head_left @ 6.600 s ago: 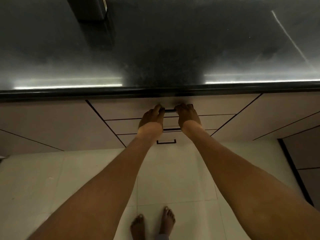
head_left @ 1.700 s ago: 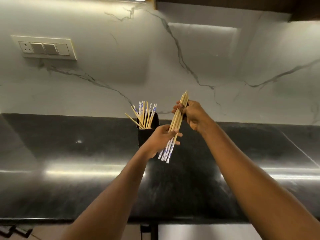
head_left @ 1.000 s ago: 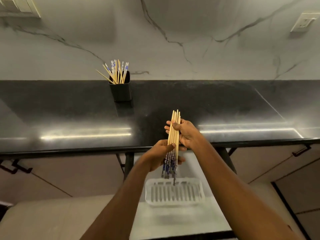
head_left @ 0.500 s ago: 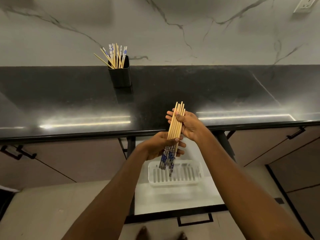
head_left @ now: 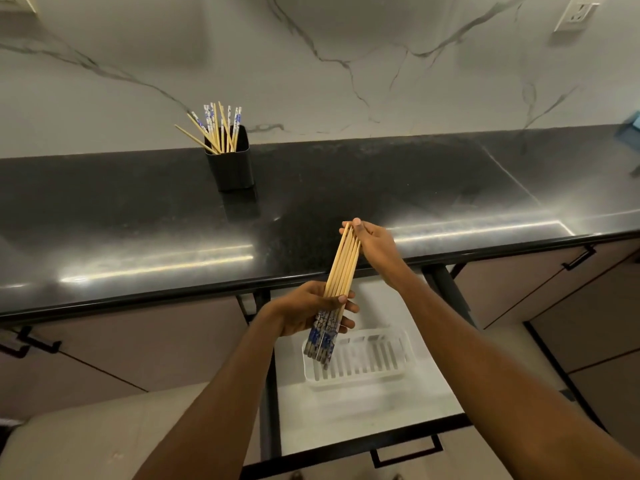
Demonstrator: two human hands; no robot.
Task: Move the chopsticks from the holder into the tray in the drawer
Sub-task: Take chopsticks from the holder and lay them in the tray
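A bundle of wooden chopsticks (head_left: pixel 341 268) with blue-and-white patterned ends hangs tilted over the counter's front edge. My left hand (head_left: pixel 308 311) grips its lower part and my right hand (head_left: pixel 372 245) pinches its upper tips. The patterned ends sit just above the left end of a white slotted tray (head_left: pixel 367 362) lying in the open drawer (head_left: pixel 346 407). A black holder (head_left: pixel 230 168) stands at the back left of the counter with several more chopsticks (head_left: pixel 218 129) sticking out of it.
The black glossy countertop (head_left: pixel 381 188) runs across the view below a marbled white wall. Closed cabinet fronts with black handles flank the drawer on both sides. A wall socket (head_left: pixel 576 10) sits top right. A blue item (head_left: pixel 628 128) lies at the counter's far right.
Both hands brought the bundle from beside the holder down and towards me, over the open drawer. In the last half second its patterned ends dropped slightly closer to the tray.
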